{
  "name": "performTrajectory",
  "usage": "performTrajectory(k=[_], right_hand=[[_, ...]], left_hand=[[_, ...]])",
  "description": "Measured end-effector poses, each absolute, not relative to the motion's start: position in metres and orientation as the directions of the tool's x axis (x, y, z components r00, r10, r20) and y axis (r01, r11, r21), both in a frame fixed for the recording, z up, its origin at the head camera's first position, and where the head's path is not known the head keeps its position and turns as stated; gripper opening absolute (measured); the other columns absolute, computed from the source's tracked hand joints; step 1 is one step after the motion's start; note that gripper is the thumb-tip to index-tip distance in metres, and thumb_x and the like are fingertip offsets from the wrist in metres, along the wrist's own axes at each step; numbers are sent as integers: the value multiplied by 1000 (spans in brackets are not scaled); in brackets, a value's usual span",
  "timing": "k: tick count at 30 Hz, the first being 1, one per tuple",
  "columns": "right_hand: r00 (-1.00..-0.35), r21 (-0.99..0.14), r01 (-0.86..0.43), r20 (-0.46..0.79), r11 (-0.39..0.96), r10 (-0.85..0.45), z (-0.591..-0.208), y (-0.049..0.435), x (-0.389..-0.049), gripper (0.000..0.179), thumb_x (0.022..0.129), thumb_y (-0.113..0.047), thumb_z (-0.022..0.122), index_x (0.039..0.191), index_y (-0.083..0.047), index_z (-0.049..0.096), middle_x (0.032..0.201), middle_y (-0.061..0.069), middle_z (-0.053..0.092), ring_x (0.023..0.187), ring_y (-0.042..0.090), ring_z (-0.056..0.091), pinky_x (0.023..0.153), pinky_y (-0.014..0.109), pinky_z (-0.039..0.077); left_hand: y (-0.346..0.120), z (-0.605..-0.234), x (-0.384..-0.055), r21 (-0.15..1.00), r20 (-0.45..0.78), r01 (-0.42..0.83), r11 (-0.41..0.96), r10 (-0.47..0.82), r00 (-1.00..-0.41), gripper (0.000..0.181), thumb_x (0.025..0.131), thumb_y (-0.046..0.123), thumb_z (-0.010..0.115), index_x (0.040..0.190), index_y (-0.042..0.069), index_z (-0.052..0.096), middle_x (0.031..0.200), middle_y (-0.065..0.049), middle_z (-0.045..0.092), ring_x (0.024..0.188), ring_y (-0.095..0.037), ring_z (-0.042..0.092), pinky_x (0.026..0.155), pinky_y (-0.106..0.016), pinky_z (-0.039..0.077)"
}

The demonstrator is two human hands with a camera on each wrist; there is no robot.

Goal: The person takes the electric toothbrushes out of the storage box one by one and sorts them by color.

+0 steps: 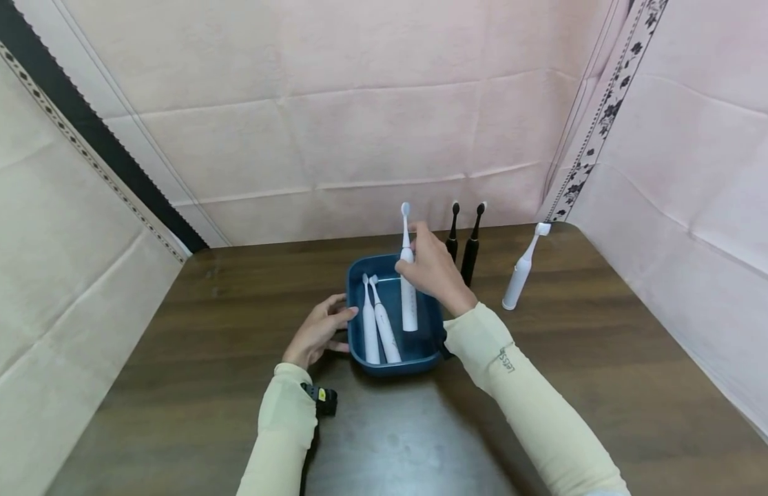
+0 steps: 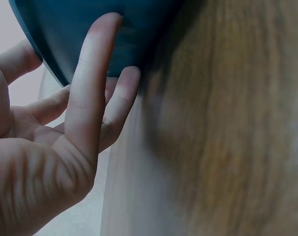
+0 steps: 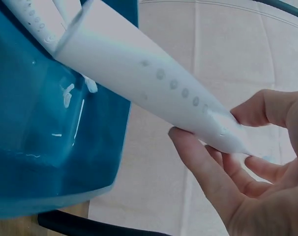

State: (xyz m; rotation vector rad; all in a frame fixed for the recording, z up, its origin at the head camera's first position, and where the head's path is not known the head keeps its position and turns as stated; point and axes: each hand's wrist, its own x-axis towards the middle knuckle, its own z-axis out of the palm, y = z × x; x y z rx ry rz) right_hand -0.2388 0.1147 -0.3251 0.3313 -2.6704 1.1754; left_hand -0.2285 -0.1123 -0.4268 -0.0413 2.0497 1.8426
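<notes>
My right hand (image 1: 433, 269) pinches a white electric toothbrush (image 1: 408, 296) near the top of its handle, brush head up, over the blue plastic bin (image 1: 396, 368). In the right wrist view the toothbrush handle (image 3: 139, 64) shows a row of small marks, its base toward the bin. Two more white electric toothbrushes (image 1: 370, 331) lie side by side in the bin's left part. At the bin's left side, my left hand (image 1: 318, 331) has its thumb over the rim and its fingers against the outer wall. Those fingers (image 2: 87, 83) are fairly straight in the left wrist view.
Just right of the bin stand two black electric toothbrushes (image 1: 470, 258), partly behind my right hand. Farther right, another white electric toothbrush (image 1: 520, 275) stands on the brown wooden table (image 1: 253, 427). Pale cloth curtains (image 1: 359, 138) hang behind the table and at its sides.
</notes>
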Motion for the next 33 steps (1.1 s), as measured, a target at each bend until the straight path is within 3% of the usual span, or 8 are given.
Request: performTrajectory(k=[11, 18, 26, 33], right_hand=[[-891, -659, -381, 448, 649, -68, -322, 129, -224, 57, 85, -8, 60, 134, -9, 32, 105, 12, 52, 85, 24, 58, 75, 44, 58], [-850, -628, -412, 527, 660, -30, -322, 136, -216, 58, 83, -9, 62, 133, -10, 33, 110, 13, 53, 89, 23, 56, 78, 46, 57], [-808, -599, -447, 589, 664, -13, -324, 147, -206, 57, 83, -9, 61, 132, -9, 33, 110, 14, 52, 90, 22, 54, 75, 40, 57], [-732, -552, -498, 681, 668, 17, -334, 162, -199, 57, 83, -8, 63, 132, -8, 33, 108, 15, 52, 90, 21, 54, 72, 39, 57]], left_hand=[[-115, -428, -229, 956, -290, -265, 129, 248, -924, 62, 89, 39, 62, 142, 21, 35, 135, -7, 46, 118, -31, 54, 72, -46, 58], [-113, -428, -228, 957, -286, -261, 127, 254, -924, 56, 93, 33, 57, 142, 20, 34, 135, -8, 45, 119, -33, 52, 73, -46, 58], [-113, -427, -229, 952, -303, -278, 130, 249, -920, 54, 93, 32, 56, 142, 21, 34, 135, -7, 46, 119, -31, 53, 73, -46, 58], [-114, -428, -230, 952, -297, -269, 144, 240, -924, 54, 94, 32, 55, 143, 21, 34, 134, -7, 46, 119, -32, 53, 73, -45, 58]])
